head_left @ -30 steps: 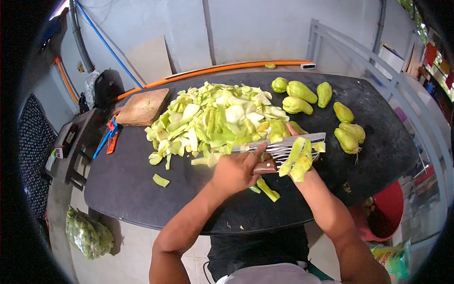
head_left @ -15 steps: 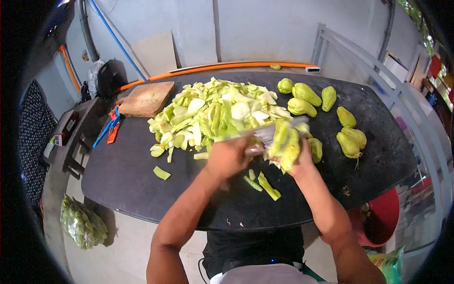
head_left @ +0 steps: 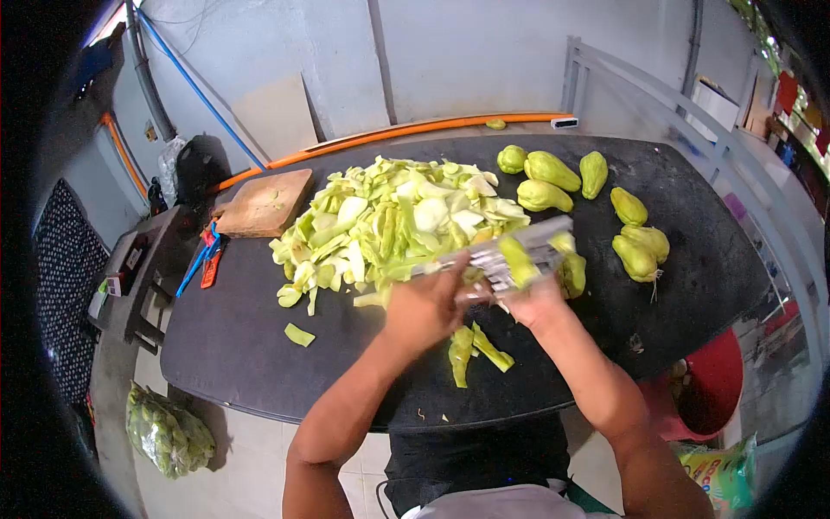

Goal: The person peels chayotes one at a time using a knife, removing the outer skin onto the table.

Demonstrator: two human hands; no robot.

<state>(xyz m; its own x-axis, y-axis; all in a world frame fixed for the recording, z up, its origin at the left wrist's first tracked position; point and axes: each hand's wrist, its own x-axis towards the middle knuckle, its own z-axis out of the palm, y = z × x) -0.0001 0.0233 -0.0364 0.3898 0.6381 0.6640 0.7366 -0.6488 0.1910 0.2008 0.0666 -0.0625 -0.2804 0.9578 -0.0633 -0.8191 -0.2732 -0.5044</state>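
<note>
My left hand (head_left: 425, 298) is closed around the handle of a knife (head_left: 546, 238), whose broad metal blade is smeared by motion. The blade reaches right, across my right hand (head_left: 534, 301), which is closed on a chayote (head_left: 517, 261). Blade and fingers hide much of that chayote. Just below the hands, thick green peel strips (head_left: 461, 355) lie on the dark table (head_left: 251, 346). Behind the knife rises a big heap of pale green peelings and slices (head_left: 389, 216). Another chayote (head_left: 572, 275) sits partly hidden beside my right hand.
Several whole chayotes (head_left: 553, 170) lie at the back right. A wooden board (head_left: 264, 203) and blue-and-orange handled tools (head_left: 207, 255) are at the left edge. A red bin (head_left: 705, 389) stands below right; a bag of green produce (head_left: 169, 432) is on the floor left.
A peel strip has dropped onto the table below my hands. The knife blade has swung across the chayote. The whole view has shifted slightly.
</note>
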